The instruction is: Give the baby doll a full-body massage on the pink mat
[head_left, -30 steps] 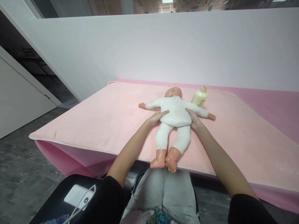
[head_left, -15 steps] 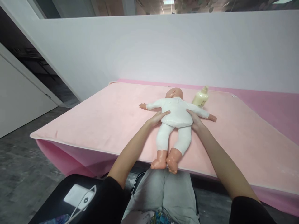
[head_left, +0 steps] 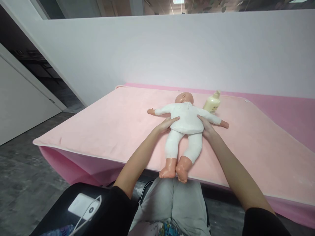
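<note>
A baby doll (head_left: pixel 186 118) in white clothes lies on its back on a pale pink blanket (head_left: pixel 110 124). Its arms are spread wide, and its bare feet reach the table's near edge. My left hand (head_left: pixel 166 125) grips the doll's waist from the left, thumb on the belly and fingers tucked out of sight at its side. On the opposite side my right hand (head_left: pixel 206 126) holds the waist likewise, thumb on top, other fingers mostly hidden. Just beyond the doll's arm on the right, a pale yellow pump bottle (head_left: pixel 212 102) stands on the blanket.
Behind the table rises a white wall (head_left: pixel 157 52) with a window strip above. At lower left, a black chair seat (head_left: pixel 56 209) bears a white device (head_left: pixel 82 206) with a cable. A white door (head_left: pixel 22 101) stands at far left.
</note>
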`<state>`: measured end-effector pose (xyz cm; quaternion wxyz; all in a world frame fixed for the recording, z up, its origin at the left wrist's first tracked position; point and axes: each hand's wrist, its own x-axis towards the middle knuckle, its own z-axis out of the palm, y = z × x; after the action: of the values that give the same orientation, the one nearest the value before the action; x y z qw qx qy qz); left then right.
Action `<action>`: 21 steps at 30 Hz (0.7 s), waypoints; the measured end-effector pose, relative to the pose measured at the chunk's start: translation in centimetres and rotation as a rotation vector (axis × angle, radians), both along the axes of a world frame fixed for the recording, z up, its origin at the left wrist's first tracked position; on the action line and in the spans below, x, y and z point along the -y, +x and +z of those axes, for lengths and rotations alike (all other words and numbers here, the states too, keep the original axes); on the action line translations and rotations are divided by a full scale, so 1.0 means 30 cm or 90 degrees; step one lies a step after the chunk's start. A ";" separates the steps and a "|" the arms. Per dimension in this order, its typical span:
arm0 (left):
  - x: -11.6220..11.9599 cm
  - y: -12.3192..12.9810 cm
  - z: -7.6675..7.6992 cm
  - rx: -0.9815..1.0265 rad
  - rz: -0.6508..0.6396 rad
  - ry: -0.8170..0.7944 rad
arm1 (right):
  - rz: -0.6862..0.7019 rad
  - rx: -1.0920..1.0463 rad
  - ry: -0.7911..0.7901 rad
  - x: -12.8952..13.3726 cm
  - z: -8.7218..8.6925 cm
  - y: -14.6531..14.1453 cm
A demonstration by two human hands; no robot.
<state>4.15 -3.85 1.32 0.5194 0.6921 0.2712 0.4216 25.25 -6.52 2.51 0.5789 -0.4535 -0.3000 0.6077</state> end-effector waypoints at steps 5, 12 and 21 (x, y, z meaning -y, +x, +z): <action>-0.006 -0.002 -0.007 0.019 -0.029 -0.064 | -0.001 -0.017 -0.021 0.012 0.017 -0.005; 0.026 -0.011 0.016 0.028 -0.035 -0.165 | 0.014 -0.008 -0.005 0.001 0.003 0.004; 0.055 -0.006 0.042 0.067 -0.004 -0.230 | 0.006 -0.016 0.001 -0.019 -0.022 0.014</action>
<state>3.98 -5.51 2.57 0.6501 0.5652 0.3129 0.3999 25.68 -5.96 1.85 0.5802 -0.4440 -0.2948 0.6160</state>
